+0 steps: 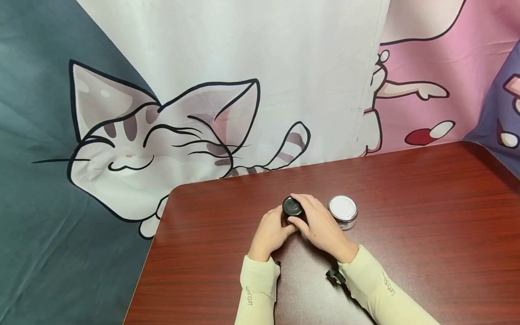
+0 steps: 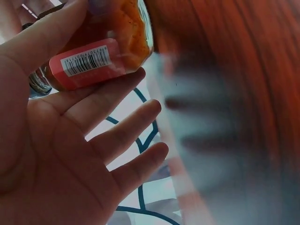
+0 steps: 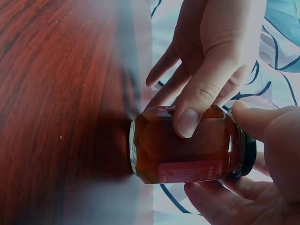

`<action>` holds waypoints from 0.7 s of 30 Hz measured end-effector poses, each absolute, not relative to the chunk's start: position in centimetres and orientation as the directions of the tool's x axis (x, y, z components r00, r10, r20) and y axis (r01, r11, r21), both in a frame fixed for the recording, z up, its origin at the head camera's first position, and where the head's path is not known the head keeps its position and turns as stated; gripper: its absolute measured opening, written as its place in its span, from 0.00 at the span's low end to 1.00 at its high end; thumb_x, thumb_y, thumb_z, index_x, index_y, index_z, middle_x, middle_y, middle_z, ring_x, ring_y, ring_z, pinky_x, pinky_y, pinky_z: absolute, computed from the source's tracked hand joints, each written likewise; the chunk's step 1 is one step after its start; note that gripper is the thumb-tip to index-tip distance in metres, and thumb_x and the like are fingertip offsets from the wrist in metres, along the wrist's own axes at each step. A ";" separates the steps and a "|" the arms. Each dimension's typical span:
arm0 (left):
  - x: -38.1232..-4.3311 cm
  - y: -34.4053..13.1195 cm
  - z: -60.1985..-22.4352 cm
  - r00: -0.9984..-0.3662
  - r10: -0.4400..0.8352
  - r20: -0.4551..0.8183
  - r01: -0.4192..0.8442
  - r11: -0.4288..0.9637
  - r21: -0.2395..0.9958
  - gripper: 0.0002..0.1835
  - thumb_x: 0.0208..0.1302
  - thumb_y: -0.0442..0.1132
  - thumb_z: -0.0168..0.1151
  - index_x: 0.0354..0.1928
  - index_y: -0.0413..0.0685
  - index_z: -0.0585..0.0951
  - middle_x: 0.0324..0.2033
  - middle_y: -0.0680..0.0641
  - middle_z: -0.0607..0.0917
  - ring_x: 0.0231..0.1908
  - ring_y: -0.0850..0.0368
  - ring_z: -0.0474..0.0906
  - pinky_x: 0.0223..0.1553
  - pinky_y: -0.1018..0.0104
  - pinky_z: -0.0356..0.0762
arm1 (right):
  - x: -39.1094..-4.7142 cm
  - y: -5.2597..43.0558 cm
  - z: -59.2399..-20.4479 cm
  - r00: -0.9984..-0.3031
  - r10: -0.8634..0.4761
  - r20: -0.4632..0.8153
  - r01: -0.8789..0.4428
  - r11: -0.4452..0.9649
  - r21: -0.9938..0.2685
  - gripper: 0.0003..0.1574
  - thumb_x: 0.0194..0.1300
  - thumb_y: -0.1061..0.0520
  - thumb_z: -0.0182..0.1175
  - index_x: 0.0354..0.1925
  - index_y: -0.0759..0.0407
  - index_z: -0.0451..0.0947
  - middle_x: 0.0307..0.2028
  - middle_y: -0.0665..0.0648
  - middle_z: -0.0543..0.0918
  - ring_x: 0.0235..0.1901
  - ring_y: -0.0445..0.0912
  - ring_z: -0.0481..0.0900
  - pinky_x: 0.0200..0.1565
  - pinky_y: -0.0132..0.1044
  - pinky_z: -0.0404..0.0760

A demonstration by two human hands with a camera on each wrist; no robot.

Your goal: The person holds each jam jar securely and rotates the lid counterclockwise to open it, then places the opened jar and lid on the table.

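Note:
A glass jar (image 3: 187, 145) of orange-brown contents, with a black lid (image 1: 292, 206) and a red barcode label (image 2: 89, 63), stands upright at the table surface. My left hand (image 1: 271, 230) holds its body between thumb and index finger; the other fingers (image 2: 136, 164) of that hand reach out straight. From the right, my right hand (image 1: 318, 221) curls thumb and fingers round the top of the jar at the lid. Just right of that hand is a short round container (image 1: 343, 208) with a white top and clear sides.
The reddish-brown wooden table (image 1: 426, 212) stretches widely to the right of the container. Its left edge runs down beside the left forearm. Behind its back edge hangs a curtain (image 1: 325, 67) printed with cartoon cats.

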State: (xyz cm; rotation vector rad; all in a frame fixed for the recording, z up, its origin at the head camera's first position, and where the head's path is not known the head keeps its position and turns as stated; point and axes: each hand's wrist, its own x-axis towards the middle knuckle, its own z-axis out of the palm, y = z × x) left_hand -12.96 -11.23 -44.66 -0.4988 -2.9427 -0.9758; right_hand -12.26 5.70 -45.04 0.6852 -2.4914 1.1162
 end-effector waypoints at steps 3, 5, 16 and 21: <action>-12.9 -11.3 -44.6 -0.952 0.295 0.085 0.286 0.751 0.595 0.27 0.60 0.46 0.73 0.57 0.41 0.80 0.49 0.42 0.87 0.52 0.45 0.82 0.54 0.51 0.77 | -12.2 5.7 -45.0 -0.831 -0.294 0.472 -0.548 0.574 -0.608 0.36 0.65 0.55 0.69 0.66 0.66 0.70 0.59 0.64 0.77 0.59 0.57 0.75 0.61 0.54 0.72; -12.8 -11.3 -44.5 -0.952 0.297 0.079 0.284 0.750 0.597 0.27 0.60 0.46 0.73 0.58 0.39 0.79 0.49 0.41 0.86 0.51 0.44 0.82 0.53 0.51 0.77 | -12.2 5.7 -44.9 -0.830 -0.297 0.472 -0.550 0.573 -0.608 0.36 0.65 0.56 0.68 0.66 0.67 0.70 0.59 0.64 0.77 0.59 0.57 0.75 0.61 0.54 0.72; -12.8 -11.3 -44.4 -0.942 0.314 0.118 0.322 0.750 0.577 0.28 0.59 0.46 0.74 0.58 0.40 0.80 0.47 0.42 0.87 0.48 0.47 0.84 0.50 0.53 0.80 | -12.1 5.7 -44.9 -0.835 -0.290 0.468 -0.542 0.582 -0.606 0.36 0.65 0.54 0.68 0.66 0.66 0.70 0.60 0.64 0.77 0.59 0.57 0.75 0.61 0.53 0.72; -12.7 -11.4 -44.3 -0.941 0.311 0.132 0.328 0.750 0.575 0.29 0.58 0.47 0.74 0.59 0.41 0.80 0.46 0.43 0.88 0.47 0.47 0.85 0.49 0.54 0.80 | -12.1 5.7 -44.8 -0.838 -0.280 0.468 -0.536 0.581 -0.612 0.36 0.65 0.54 0.68 0.66 0.65 0.70 0.60 0.63 0.77 0.59 0.56 0.76 0.59 0.54 0.73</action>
